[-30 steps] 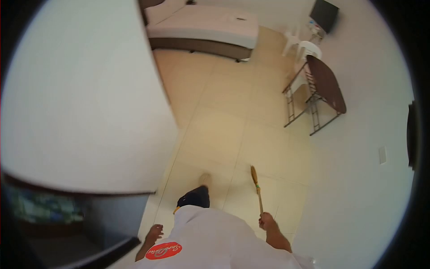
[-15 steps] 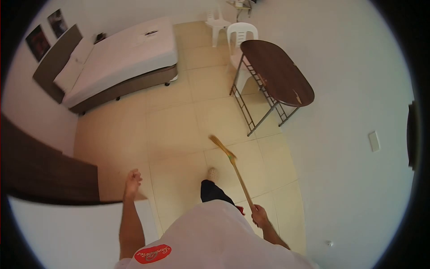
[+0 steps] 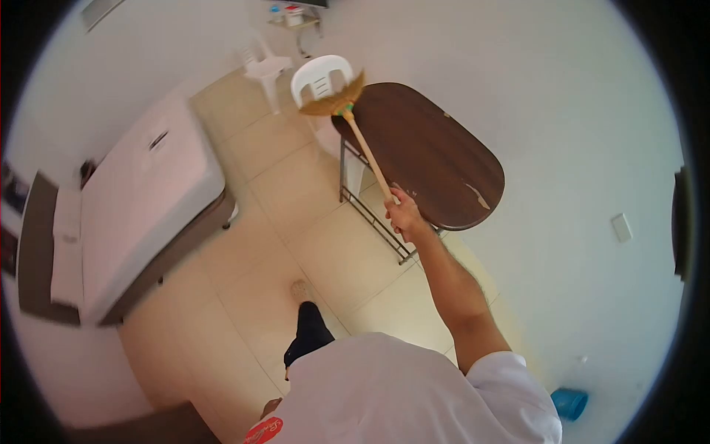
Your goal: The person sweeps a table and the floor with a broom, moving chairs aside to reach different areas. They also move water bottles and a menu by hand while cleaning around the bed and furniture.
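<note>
A broom [image 3: 369, 156] with a pale handle and a fan-shaped straw head is raised in front of me, in my right hand [image 3: 404, 214]. My right fingers wrap round the lower handle, and the arm is stretched forward. The straw head spreads across the view of the white chair [image 3: 322, 72] and the near-left end of the dark brown table [image 3: 421, 148]. Only a small part of my left hand [image 3: 272, 405] shows at the bottom, beside my shirt; its fingers cannot be made out.
A bed [image 3: 140, 200] with a white sheet stands on the left. Behind are a second white chair [image 3: 269, 68] and a small stand [image 3: 296, 24]. A blue bin [image 3: 570, 404] is at the lower right, by the wall. My foot [image 3: 299, 290] is on the tiled floor.
My right hand has moved up and forward, lifting the broom from low over the floor to table height. My left hand has dropped almost out of sight. The view has turned, and the blue bin now shows.
</note>
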A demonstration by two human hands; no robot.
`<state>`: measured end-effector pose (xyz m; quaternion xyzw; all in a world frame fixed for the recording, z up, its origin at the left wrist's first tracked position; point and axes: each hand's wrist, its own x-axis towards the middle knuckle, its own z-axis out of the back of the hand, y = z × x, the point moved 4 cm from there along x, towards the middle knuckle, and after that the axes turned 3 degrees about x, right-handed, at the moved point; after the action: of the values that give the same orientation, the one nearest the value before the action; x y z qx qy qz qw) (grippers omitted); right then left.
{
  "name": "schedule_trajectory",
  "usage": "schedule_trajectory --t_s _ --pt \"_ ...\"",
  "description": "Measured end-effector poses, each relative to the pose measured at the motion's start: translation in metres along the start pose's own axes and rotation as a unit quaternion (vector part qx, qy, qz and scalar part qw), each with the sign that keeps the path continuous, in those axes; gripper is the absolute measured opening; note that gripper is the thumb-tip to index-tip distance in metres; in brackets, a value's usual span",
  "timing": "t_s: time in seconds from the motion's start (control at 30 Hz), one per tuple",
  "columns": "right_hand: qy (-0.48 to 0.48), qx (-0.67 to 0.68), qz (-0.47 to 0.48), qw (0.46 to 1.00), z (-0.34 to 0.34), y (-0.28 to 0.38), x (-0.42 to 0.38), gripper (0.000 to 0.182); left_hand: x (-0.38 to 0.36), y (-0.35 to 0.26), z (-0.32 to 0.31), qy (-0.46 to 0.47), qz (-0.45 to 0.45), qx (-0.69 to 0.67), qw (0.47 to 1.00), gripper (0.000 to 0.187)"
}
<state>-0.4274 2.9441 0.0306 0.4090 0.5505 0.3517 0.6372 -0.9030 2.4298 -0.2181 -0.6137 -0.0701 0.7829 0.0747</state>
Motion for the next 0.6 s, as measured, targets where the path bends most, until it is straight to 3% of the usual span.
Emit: schedule_trajectory --t_s 0.07,0.17,0.23,0.3,0.43,0.5,0.6 --pt "-0.049 0.041 -0.024 0.998 0.006 -0.025 0.042 0.040 0.040 -0.069 0.053 -0.003 -0.019 -0.017 1.000 0.034" --pt "-0.182 0.087 -0.088 0.976 0.042 -0.061 0.005 0.040 0.096 -0.220 0.135 0.003 -0.123 -0.085 0.989 0.032" --pt "-0.345 0.186 -0.190 0.900 0.050 -0.070 -0.064 0.038 0.097 -0.336 0.182 0.014 -0.208 -0.121 0.971 0.029" --pt "-0.453 0.253 -0.186 0.834 0.063 -0.082 -0.123 0.026 0.072 -0.467 0.213 -0.060 -0.219 -0.045 0.973 0.028" --pt "-0.637 0.279 -0.163 0.700 0.053 -0.051 -0.188 0.021 0.057 -0.645 0.239 -0.078 -0.303 0.044 0.949 0.039" --pt "-0.662 0.235 -0.128 0.700 0.019 -0.029 -0.180 0.025 0.084 -0.706 0.246 -0.075 -0.322 0.104 0.938 0.041" --pt "-0.575 0.239 -0.091 0.777 -0.056 0.025 -0.121 0.028 0.074 -0.780 0.200 -0.022 -0.354 0.141 0.924 0.043"
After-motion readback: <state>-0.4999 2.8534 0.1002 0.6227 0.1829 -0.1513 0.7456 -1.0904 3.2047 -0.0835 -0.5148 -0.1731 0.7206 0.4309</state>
